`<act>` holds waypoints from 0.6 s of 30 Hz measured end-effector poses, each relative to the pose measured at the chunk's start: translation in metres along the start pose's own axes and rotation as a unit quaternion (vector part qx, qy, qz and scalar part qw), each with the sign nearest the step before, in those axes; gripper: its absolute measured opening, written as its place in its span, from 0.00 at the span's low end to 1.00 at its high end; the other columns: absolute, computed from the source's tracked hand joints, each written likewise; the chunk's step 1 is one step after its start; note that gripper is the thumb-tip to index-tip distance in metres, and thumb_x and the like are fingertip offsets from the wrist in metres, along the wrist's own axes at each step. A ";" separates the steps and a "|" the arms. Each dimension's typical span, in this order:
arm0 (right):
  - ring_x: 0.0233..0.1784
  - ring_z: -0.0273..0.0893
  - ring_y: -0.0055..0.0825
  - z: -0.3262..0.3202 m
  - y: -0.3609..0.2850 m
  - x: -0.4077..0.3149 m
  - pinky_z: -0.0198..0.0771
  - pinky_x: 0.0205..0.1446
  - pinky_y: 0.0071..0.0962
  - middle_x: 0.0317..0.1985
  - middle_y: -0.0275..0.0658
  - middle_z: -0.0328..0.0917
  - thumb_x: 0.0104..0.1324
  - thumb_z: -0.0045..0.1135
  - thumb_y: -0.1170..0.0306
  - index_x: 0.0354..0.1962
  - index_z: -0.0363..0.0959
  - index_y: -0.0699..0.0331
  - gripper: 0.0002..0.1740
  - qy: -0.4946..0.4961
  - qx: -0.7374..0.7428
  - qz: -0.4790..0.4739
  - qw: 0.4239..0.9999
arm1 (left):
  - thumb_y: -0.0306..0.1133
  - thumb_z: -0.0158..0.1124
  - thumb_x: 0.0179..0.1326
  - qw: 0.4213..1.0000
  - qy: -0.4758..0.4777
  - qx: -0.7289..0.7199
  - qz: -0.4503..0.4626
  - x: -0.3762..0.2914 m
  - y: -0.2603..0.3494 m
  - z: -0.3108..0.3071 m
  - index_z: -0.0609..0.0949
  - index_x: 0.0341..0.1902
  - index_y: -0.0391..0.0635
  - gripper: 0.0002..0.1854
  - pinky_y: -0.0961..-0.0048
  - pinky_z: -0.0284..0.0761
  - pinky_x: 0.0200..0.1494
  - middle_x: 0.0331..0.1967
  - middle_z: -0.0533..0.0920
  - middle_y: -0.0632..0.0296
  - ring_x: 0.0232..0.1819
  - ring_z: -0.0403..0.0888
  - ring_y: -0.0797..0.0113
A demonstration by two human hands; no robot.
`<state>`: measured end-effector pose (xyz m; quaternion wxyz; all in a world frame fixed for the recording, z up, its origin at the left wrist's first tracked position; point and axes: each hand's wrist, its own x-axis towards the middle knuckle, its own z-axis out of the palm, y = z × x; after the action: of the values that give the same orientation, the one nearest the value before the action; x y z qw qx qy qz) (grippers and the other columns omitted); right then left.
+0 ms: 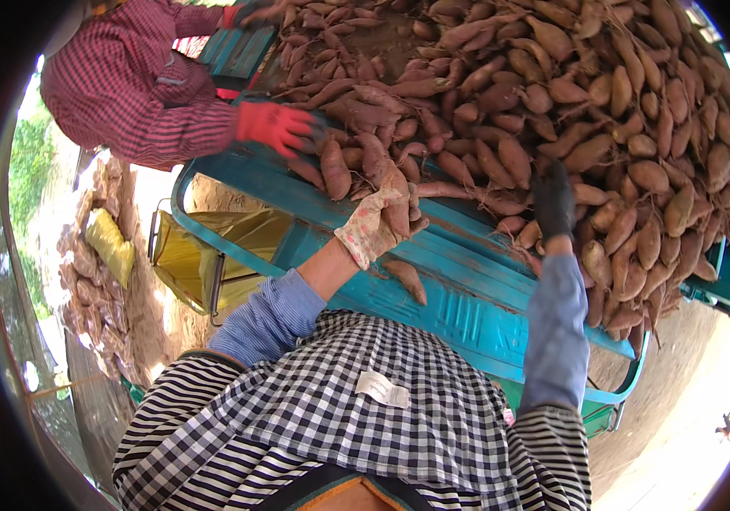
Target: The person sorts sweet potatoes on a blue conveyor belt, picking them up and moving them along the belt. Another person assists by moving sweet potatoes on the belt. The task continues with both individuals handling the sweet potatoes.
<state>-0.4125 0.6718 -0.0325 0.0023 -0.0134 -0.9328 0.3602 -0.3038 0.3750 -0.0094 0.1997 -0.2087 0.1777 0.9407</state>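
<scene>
My left hand, in a pale patterned cloth glove, is closed around a sweet potato above the near edge of a blue metal truck bed. My right hand, in a dark glove and slightly blurred, reaches into the pile of sweet potatoes; whether its fingers grip one cannot be told. One loose sweet potato lies on the lowered blue side panel in front of my body.
At the upper left a co-worker in a red checked sleeve has a red-gloved hand at the pile. A yellow sack hangs open on a metal frame at left. Beyond it lie a yellow bag and a heap of brownish items on the ground.
</scene>
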 end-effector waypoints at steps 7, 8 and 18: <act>0.53 0.73 0.39 0.091 0.020 0.037 0.67 0.58 0.36 0.51 0.50 0.73 0.64 0.51 0.52 0.57 0.65 0.69 0.33 -0.236 0.396 0.082 0.884 | 0.31 0.64 0.53 0.993 0.057 0.045 0.096 -0.020 0.019 -0.008 0.67 0.58 0.39 0.29 0.56 0.66 0.65 0.55 0.71 0.54 0.59 0.69 0.55; 0.54 0.72 0.38 0.084 0.016 0.016 0.67 0.58 0.36 0.51 0.50 0.73 0.65 0.49 0.51 0.56 0.65 0.70 0.33 -0.270 0.497 0.193 0.802 | 0.30 0.66 0.53 0.994 0.053 0.044 0.086 -0.020 0.021 -0.015 0.61 0.64 0.40 0.36 0.54 0.60 0.69 0.62 0.66 0.54 0.65 0.63 0.54; 0.48 0.72 0.25 0.070 -0.096 -0.098 0.66 0.54 0.25 0.44 0.39 0.76 0.71 0.42 0.56 0.54 0.67 0.70 0.26 -0.320 0.379 0.099 0.863 | 0.40 0.71 0.51 1.000 -0.004 0.003 -0.021 -0.039 0.002 -0.045 0.71 0.53 0.42 0.29 0.68 0.73 0.54 0.48 0.74 0.59 0.52 0.74 0.63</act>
<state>-0.3173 0.5514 -0.0195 -0.3269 0.0117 -0.6677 0.6687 -0.2575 0.3426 -0.0293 0.2204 -0.2077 0.1754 0.9368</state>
